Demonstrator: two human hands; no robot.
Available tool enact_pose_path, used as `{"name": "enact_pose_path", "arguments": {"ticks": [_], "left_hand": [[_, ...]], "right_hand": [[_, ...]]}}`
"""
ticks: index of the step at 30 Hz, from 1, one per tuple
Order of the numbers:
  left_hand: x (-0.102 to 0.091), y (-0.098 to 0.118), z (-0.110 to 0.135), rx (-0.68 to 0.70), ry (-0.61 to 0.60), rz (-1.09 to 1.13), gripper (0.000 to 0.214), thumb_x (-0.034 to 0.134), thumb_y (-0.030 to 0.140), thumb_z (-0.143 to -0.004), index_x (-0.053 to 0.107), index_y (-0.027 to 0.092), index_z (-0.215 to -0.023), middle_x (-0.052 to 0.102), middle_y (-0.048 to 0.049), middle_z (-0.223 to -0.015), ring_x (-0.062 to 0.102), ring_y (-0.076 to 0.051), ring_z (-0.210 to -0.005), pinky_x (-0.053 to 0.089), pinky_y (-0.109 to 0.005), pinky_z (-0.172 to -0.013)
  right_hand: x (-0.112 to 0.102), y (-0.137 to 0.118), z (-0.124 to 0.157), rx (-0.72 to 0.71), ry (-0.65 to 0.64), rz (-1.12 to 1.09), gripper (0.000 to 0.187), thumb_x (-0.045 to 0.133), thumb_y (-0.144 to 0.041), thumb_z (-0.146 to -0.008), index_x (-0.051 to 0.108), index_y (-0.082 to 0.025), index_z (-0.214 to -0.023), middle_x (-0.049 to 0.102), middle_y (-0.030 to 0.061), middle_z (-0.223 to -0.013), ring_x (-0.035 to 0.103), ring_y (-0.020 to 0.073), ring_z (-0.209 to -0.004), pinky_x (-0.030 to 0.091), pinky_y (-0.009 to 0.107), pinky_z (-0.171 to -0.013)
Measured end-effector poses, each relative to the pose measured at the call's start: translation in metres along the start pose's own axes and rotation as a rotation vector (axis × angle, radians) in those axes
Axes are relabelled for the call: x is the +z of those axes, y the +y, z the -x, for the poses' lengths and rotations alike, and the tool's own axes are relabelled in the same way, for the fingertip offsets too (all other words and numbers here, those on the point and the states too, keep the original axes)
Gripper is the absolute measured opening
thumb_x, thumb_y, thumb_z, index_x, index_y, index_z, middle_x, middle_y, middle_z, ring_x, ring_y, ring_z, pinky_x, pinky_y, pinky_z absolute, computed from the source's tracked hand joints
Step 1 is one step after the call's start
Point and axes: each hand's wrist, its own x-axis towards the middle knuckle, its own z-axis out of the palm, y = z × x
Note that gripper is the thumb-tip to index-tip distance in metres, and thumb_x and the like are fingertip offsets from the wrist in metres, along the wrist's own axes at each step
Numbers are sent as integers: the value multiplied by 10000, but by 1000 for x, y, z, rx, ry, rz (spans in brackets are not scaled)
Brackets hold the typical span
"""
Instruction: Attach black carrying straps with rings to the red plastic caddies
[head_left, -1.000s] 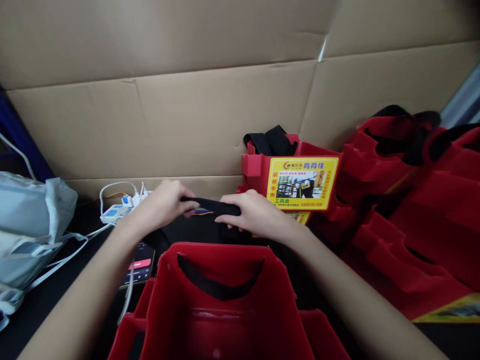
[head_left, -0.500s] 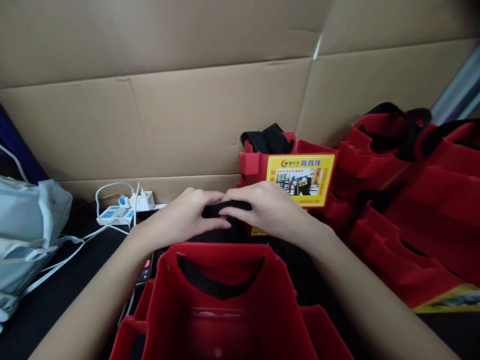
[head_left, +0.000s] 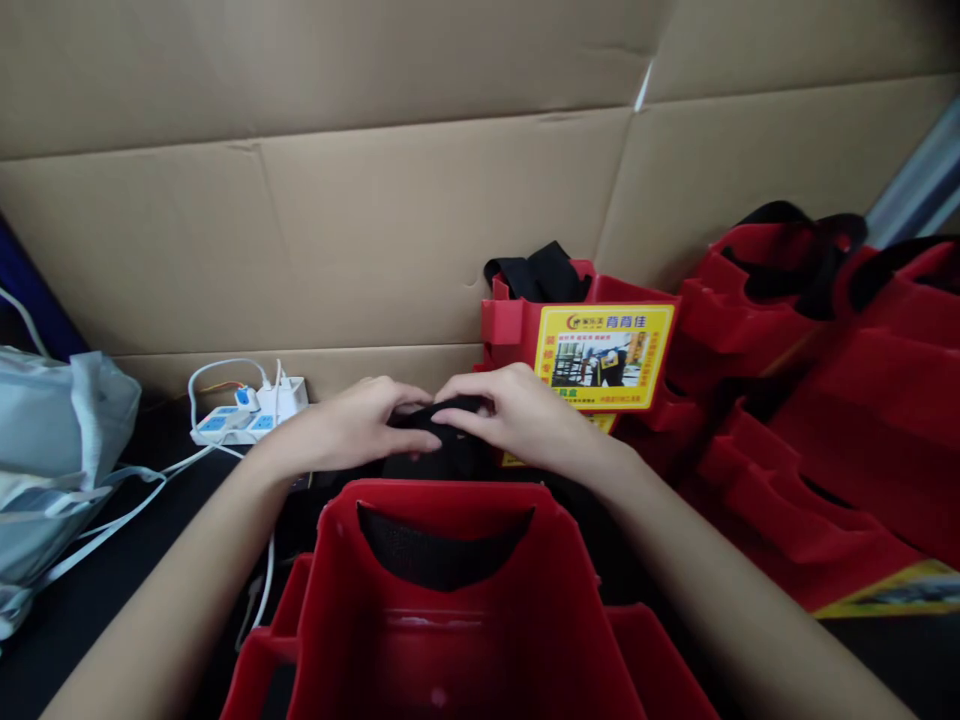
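Note:
A red plastic tool box with side pockets stands close in front of me. Black webbing shows through the curved slot in its far wall. Beyond that wall, my left hand and my right hand pinch a black strap between thumbs and fingers, their fingertips nearly meeting. Part of the strap is hidden behind the fingers and the box wall. Just behind my right hand is another red tool box with a yellow label and a folded black strap on top.
More red tool boxes with black straps are stacked at the right. To the left lie a white power strip with plugs and cables and a pale bag. A cardboard wall rises at the back.
Both hands have shifted slightly left and stay on the strap. The webbing in the slot looks wider and flatter. The view has moved a little.

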Motion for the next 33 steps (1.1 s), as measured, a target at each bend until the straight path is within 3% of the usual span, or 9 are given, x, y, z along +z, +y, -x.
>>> {"name": "enact_pose_path", "arguments": {"ticks": [3, 7, 14, 17, 21, 24, 27, 30, 33], "left_hand": [[-1, -10, -6, -128, 59, -119, 266, 409, 275, -812, 626, 129, -767, 583, -22, -568, 522, -128, -523, 374, -219, -516], [-22, -32, 2, -238, 300, -148, 290, 413, 268, -786, 610, 124, -941, 544, -21, -643, 464, -117, -539, 346, -222, -514], [-27, -26, 9, -358, 389, -9, 284, 467, 413, -769, 567, 150, -812, 437, 15, -578, 394, -101, -494, 289, -224, -455], [-18, -23, 2, -289, 385, 37, 270, 545, 410, -720, 458, 167, -640, 397, 34, -563, 363, -84, -497, 281, -223, -475], [-7, -25, -5, -212, 367, 176, 327, 606, 437, -685, 406, 181, -644, 386, 57, -550, 383, -80, -490, 285, -220, -487], [0, -21, -8, -189, 186, 409, 347, 586, 489, -705, 439, 177, -668, 433, 57, -524, 433, -84, -463, 307, -215, -474], [6, -13, -10, -88, 61, 566, 251, 648, 369, -690, 514, 163, -741, 530, 43, -560, 498, -86, -501, 369, -203, -517], [8, -10, -11, -65, 65, 567, 266, 668, 237, -673, 556, 165, -903, 604, 34, -641, 442, -53, -428, 358, -191, -472], [4, -14, -9, -117, 146, 633, 178, 603, 266, -740, 586, 141, -866, 524, 53, -479, 389, -52, -391, 379, -199, -480]], "right_hand": [[16, 11, -1, 47, -152, -46, 304, 511, -368, -822, 560, -179, -1056, 647, 35, -844, 585, 116, -732, 413, 218, -647], [47, 41, 4, 133, -368, 61, 370, 639, -219, -693, 586, -190, -1059, 619, 97, -964, 599, 180, -821, 448, 270, -682], [90, 62, 2, 102, -371, 29, 325, 528, -36, -667, 644, -135, -955, 618, 125, -937, 598, 204, -853, 460, 306, -744], [79, 55, -5, 20, -270, -49, 400, 506, 10, -639, 614, -141, -994, 614, 100, -1026, 551, 198, -994, 424, 315, -864], [49, 38, -9, -96, -91, -231, 433, 431, -20, -735, 521, -202, -1118, 565, 48, -1151, 519, 142, -1062, 400, 326, -925], [34, 25, -7, -168, 48, -526, 341, 417, -65, -788, 510, -187, -1092, 570, 56, -1121, 524, 138, -1069, 416, 332, -927], [27, 19, -5, -231, 99, -660, 320, 415, -65, -795, 497, -171, -1086, 550, 69, -1145, 508, 136, -1098, 410, 319, -947], [18, 23, -3, -243, 158, -521, 412, 399, -16, -762, 475, -174, -1134, 540, 64, -1157, 514, 131, -1078, 409, 306, -945], [4, 25, 4, -186, 101, -143, 536, 379, 8, -745, 439, -223, -1226, 576, 38, -1092, 539, 143, -1013, 420, 340, -925]]}}
